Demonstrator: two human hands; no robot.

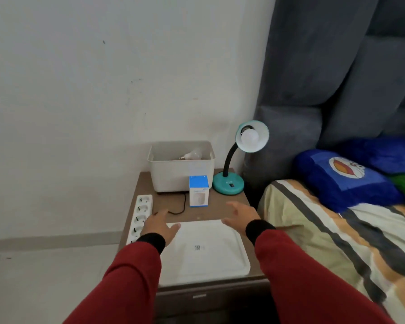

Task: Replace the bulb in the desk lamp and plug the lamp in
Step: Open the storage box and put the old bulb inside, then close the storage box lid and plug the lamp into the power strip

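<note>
A teal desk lamp (228, 183) stands at the back right of the brown nightstand (211, 212), its shade tilted toward me with a white bulb (250, 136) in the socket. Another bulb (192, 154) lies in the white bin (181, 174) behind a blue and white bulb box (198, 191). The lamp's black cord (181, 208) runs toward a white power strip (139, 217) on the left edge. My left hand (159, 226) hovers open beside the strip. My right hand (240, 217) is open above the nightstand, holding nothing.
A white tray lid (206, 251) lies flat on the front of the nightstand between my hands. A bed with a striped blanket (332, 232) and a blue pillow (344, 178) is close on the right. A grey padded headboard (325, 73) rises behind.
</note>
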